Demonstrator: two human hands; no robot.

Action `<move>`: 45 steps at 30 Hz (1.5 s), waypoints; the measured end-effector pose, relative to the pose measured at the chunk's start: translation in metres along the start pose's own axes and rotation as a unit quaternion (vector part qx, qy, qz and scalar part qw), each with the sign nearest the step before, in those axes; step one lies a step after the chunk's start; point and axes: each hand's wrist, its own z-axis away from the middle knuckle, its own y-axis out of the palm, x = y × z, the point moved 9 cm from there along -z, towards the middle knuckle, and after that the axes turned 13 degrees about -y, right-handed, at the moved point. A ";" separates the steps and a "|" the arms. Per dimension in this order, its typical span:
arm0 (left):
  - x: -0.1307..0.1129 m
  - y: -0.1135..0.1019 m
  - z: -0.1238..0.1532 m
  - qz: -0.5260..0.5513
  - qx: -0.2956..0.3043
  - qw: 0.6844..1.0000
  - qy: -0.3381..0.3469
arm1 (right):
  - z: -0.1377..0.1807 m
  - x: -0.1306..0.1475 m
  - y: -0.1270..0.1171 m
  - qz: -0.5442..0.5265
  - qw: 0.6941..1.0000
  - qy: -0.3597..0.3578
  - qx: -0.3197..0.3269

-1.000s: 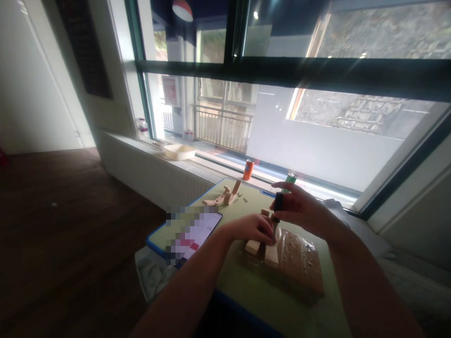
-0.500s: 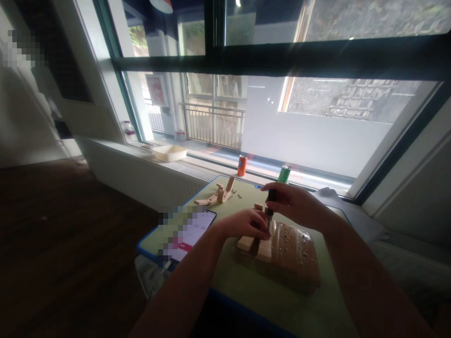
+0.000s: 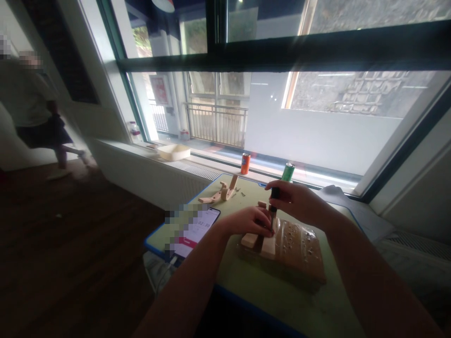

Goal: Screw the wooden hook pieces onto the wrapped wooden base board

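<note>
Head view: holding a screwdriver (image 3: 275,193) nearly upright over wood (image 3: 268,248) on a wrapped block (image 3: 299,249), on the table (image 3: 243,286).
Gripping it in the fingers of the right hand (image 3: 295,199); resting the left hand (image 3: 249,220) low beside it, fingers bent against the wood; cannot tell whether pinching anything.

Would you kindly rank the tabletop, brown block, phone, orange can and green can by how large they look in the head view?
1. Tabletop
2. Brown block
3. Phone
4. Orange can and green can: unsure, since the right hand partly hides the green one.
</note>
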 end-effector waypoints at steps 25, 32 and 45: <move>0.001 0.000 0.000 0.005 -0.005 1.000 0.005 | -0.002 -0.001 0.000 0.021 0.999 -0.024 -0.043; 0.005 0.002 0.000 0.007 0.009 1.000 0.009 | 0.000 -0.009 -0.011 0.097 0.994 -0.013 -0.042; 0.008 0.001 0.000 0.009 0.006 1.000 0.000 | 0.003 -0.001 -0.010 0.093 0.995 -0.031 -0.005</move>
